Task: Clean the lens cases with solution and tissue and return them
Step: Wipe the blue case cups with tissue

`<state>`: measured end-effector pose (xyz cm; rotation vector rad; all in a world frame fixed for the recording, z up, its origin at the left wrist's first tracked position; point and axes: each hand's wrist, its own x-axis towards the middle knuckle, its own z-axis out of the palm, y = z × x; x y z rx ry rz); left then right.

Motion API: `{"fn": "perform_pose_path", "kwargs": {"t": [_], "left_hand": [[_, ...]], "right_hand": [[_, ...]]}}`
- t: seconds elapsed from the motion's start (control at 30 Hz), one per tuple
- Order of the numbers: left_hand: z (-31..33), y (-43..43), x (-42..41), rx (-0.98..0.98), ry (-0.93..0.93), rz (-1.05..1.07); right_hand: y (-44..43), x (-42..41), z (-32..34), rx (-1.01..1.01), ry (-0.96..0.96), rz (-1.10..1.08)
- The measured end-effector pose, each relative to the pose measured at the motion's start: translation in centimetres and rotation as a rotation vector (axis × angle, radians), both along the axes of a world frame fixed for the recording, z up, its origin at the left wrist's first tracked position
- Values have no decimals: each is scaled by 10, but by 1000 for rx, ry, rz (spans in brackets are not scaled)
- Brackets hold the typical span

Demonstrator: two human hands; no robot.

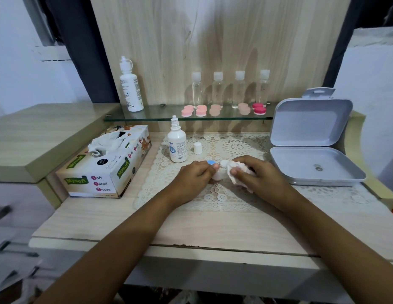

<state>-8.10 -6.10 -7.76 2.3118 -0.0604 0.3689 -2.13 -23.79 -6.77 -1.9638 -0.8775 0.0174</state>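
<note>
Over a lace mat (213,195), the left hand (194,175), fingers curled, is gripping a small white lens case (220,173) with one blue cap; the right hand (260,173) is pinching a crumpled white tissue (238,172) against it.

Left hand (196,175) is gripping a white lens case (219,172) with a blue cap (211,162); right hand (258,174) is pressing a crumpled tissue (237,173) against it, over the lace mat (213,196).

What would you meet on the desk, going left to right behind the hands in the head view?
From the left: tissue box → small white bottle → white cap → open grey box.
</note>
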Motion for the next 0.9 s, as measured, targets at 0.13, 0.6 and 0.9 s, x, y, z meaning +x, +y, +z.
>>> {"fn": "perform_pose_path", "kwargs": {"t": [0.13,0.6,0.9], "left_hand": [[0,-1,-2,-158,40,9],[0,0,-7,96,-279,-87],[0,-1,-4,115,-402,-47]], "right_hand": [[-1,0,1,-32,-41,-35],[2,3,0,137,76,-139],[5,1,-3,180,98,-158]]}}
